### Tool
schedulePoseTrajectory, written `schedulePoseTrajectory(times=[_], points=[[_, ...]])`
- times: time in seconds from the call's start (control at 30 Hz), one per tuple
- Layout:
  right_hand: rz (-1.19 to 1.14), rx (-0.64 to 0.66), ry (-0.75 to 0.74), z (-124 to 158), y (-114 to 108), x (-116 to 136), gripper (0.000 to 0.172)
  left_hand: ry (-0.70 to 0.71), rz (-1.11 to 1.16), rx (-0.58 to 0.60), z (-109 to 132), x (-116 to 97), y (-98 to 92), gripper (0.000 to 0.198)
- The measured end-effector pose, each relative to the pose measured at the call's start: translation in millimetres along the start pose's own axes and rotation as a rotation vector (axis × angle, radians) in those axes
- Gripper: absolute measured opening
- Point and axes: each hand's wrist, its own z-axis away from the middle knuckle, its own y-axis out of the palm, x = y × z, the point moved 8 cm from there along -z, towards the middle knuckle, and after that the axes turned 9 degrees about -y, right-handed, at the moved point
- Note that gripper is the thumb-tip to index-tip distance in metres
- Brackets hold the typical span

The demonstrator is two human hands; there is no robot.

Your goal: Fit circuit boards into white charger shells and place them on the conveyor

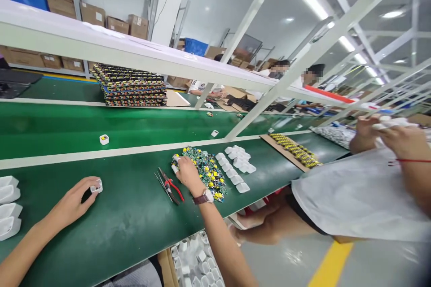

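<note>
Plainly, the green bench [128, 233] is running along a green strip [60, 121]. Below the bench's near edge, an open carton [165, 265] is holding a jumble of loose white housings [202, 258]. On the bench, a pile of small circuit boards [212, 170] is spreading out beside some white pieces [230, 172]; the boards are looking light, stiff and probably fragile, calling for a hold by their edges, clear of the yellow components. The right hand [188, 175] is reaching down onto the pile's left side, fingers bent; whether it is gripping a board, I cannot tell. Well to the left, the left hand [74, 199] is pinching a white housing [96, 186] between thumb and fingers. It is looking like thin, light, rigid plastic, perhaps slippery, its outer walls offering the surest hold; a dark patch inside is staying too small to identify. On the strip, a similar cup [104, 139] is containing something yellow and dark.
</note>
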Motion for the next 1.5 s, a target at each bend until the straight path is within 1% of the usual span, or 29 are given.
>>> schedulePoseTrajectory(times=[0.07, 0.17, 0.23, 0.33, 0.4, 0.43, 0.5, 0.57, 0.63, 0.7, 0.73, 0.8, 0.87, 0.9, 1.03, 1.07, 1.17, 1.27, 1.33, 1.43, 1.5], points=[[0.000, 0.000, 0.039, -0.8, 4.6, -17.4, 0.033, -0.008, 0.014, -0.001, 4.4, 0.1, 3.1, 0.030], [-0.047, -0.033, 0.054, -8.4, 15.4, -24.5, 0.033, -0.023, 0.037, 0.005, 11.1, 0.3, 6.1, 0.031], [-0.101, -0.088, 0.059, -15.4, 17.2, -26.5, 0.033, -0.033, 0.051, 0.007, 15.3, 1.3, 5.7, 0.031], [-0.212, -0.217, 0.098, -23.6, 9.7, -31.5, 0.038, -0.057, 0.061, 0.009, 18.1, 2.7, 3.6, 0.031], [-0.318, -0.269, 0.106, -27.0, 8.4, -25.7, 0.043, -0.094, 0.062, 0.008, 17.6, 3.7, 2.4, 0.035], [-0.383, -0.268, 0.089, -28.6, 11.9, -16.3, 0.045, -0.114, 0.062, 0.009, 17.0, 3.5, 2.1, 0.038], [-0.522, -0.212, 0.013, -31.4, 27.3, 17.3, 0.046, -0.145, 0.069, 0.013, 15.9, 1.1, 2.4, 0.044], [-0.655, -0.117, -0.090, -32.9, 49.8, 65.6, 0.044, -0.161, 0.089, 0.020, 15.5, -3.2, 3.0, 0.047], [-0.759, -0.019, -0.187, -34.4, 72.3, 117.0, 0.038, -0.173, 0.116, 0.022, 15.7, -7.0, 3.0, 0.049], [-0.816, 0.056, -0.264, -38.1, 89.1, 159.3, 0.030, -0.176, 0.132, 0.018, 16.6, -9.9, 1.9, 0.051], [-0.822, 0.080, -0.294, -41.2, 94.6, 174.3, 0.027, -0.173, 0.134, 0.013, 17.1, -11.2, 0.9, 0.051], [-0.801, 0.105, -0.343, -48.3, 99.9, 190.8, 0.023, -0.164, 0.136, 0.006, 18.0, -13.0, -0.9, 0.051], [-0.764, 0.115, -0.382, -53.4, 99.8, 192.4, 0.023, -0.169, 0.141, 0.012, 18.3, -13.2, -1.4, 0.051], [-0.750, 0.121, -0.399, -54.1, 98.9, 189.7, 0.027, -0.175, 0.148, 0.018, 18.2, -12.9, -1.2, 0.051], [-0.748, 0.195, -0.465, -43.6, 99.1, 178.4, 0.057, -0.205, 0.177, 0.027, 17.0, -10.4, 1.0, 0.055], [-0.752, 0.215, -0.472, -39.8, 100.4, 177.1, 0.061, -0.215, 0.184, 0.029, 16.8, -9.5, 1.9, 0.056], [-0.748, 0.240, -0.445, -32.5, 103.7, 174.0, 0.059, -0.241, 0.198, 0.038, 16.2, -7.2, 4.5, 0.061], [-0.724, 0.250, -0.444, -30.2, 102.0, 173.4, 0.067, -0.249, 0.206, 0.044, 15.4, -7.0, 5.2, 0.063], [-0.719, 0.261, -0.496, -29.1, 97.6, 175.0, 0.063, -0.245, 0.211, 0.046, 14.4, -7.8, 4.5, 0.063], [-0.738, 0.255, -0.561, -28.5, 90.4, 176.8, 0.045, -0.239, 0.201, 0.059, 12.9, -8.4, 4.6, 0.064], [-0.732, 0.232, -0.573, -28.8, 86.7, 178.6, 0.036, -0.246, 0.183, 0.069, 12.4, -6.9, 6.1, 0.066]])
